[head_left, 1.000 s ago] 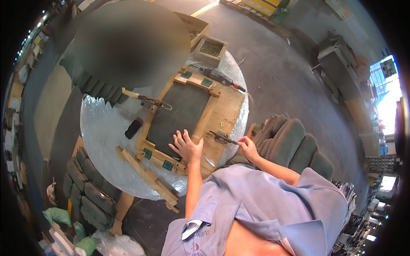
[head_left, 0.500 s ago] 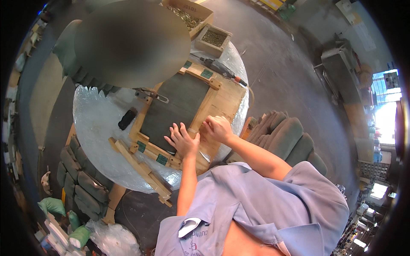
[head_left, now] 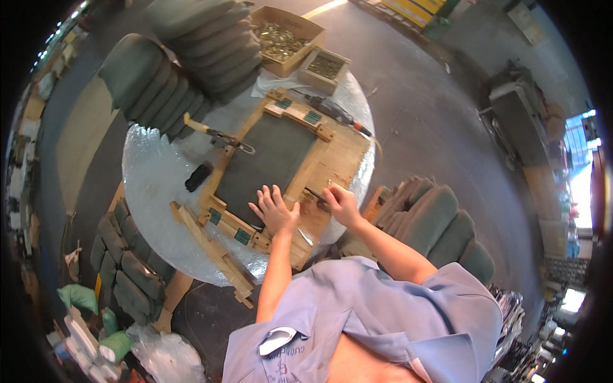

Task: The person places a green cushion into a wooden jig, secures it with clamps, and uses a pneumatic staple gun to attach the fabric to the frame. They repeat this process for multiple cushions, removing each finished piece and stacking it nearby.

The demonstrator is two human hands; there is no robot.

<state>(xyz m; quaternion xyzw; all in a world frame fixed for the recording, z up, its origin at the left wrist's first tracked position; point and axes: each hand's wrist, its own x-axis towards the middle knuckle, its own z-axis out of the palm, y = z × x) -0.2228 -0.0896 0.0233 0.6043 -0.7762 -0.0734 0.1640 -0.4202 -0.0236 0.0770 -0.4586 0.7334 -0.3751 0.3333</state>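
Observation:
A dark grey-green padded panel (head_left: pixel 265 156) lies inside a wooden frame jig (head_left: pixel 300 172) on a round table. My left hand (head_left: pixel 276 210) rests with fingers spread over the panel's near right corner and the jig's rail. Just right of it, my right hand (head_left: pixel 343 203) is closed around a slim, dark metal piece (head_left: pixel 313 192), whose exact kind I cannot make out. That piece points left toward the rail, above the jig's plywood base (head_left: pixel 345 147). At the panel's far left side sits a metal toggle clamp (head_left: pixel 225 138) with a yellow handle.
A plastic-wrapped round table (head_left: pixel 150 210) carries a grey power screwdriver (head_left: pixel 335 110), a black object (head_left: pixel 198 177) and wooden strips (head_left: pixel 211 249). Boxes of metal fasteners (head_left: pixel 324 66) stand at the back. Cushion stacks (head_left: pixel 153 80) rise far left, with another stack (head_left: pixel 428 217) at right.
My right hand has drawn slightly right, away from my left, and the dark piece now shows. A large blurred shape at upper left is gone, revealing the cushions. The left hand stays put.

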